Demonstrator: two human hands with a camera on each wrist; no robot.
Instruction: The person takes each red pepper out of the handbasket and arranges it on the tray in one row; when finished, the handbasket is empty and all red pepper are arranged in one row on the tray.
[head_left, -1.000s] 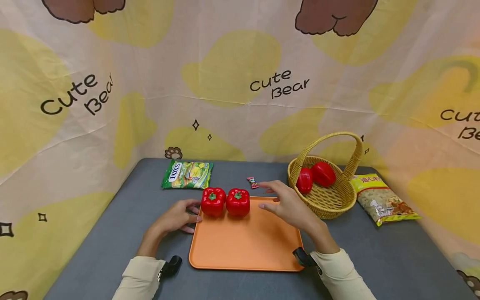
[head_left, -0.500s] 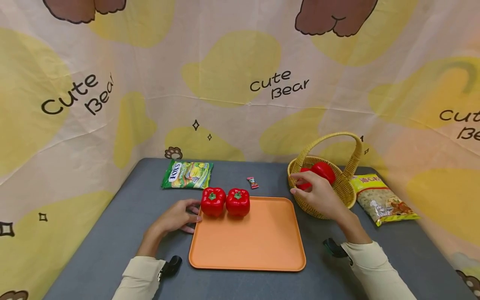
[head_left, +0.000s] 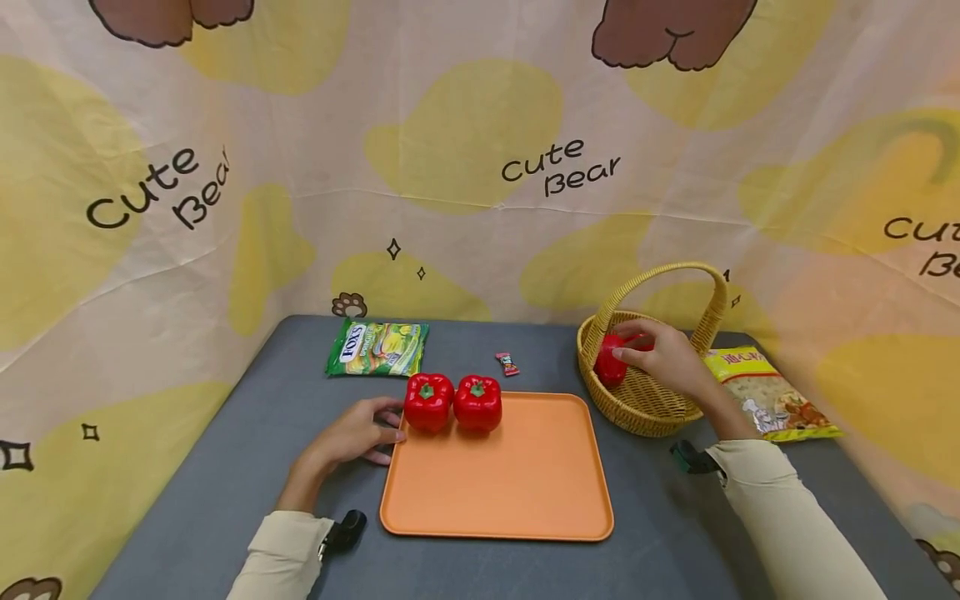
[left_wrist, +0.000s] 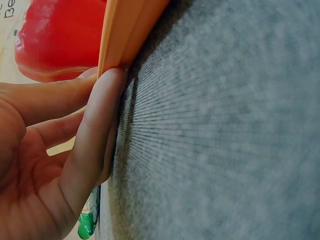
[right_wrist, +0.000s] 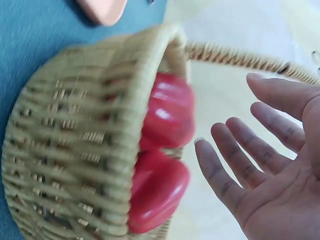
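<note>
In the head view my left hand (head_left: 356, 433) is at the left edge of the orange tray (head_left: 498, 492). The left wrist view shows its fingertips pinching the tray's rim (left_wrist: 114, 45). Two red bell peppers with green stems stand side by side at the tray's back left, a left pepper (head_left: 428, 403) and a right pepper (head_left: 477, 404). My right hand (head_left: 663, 358) is over the yellow wicker basket (head_left: 645, 417), fingers spread and holding nothing. Inside the basket lie two more red peppers, an upper one (right_wrist: 169, 112) and a lower one (right_wrist: 157, 192) in the right wrist view, both apart from my fingers.
A green Fox's candy bag (head_left: 378, 348) lies at the back left, with a small wrapped candy (head_left: 507, 364) behind the tray. Right of the basket is a yellow-edged food packet (head_left: 772, 400), partly behind my right arm. The basket's handle (head_left: 675, 268) arches high.
My right hand has moved right, from above the tray to over the basket, and now hides part of the peppers there. The left hand and tray have stayed in place.
</note>
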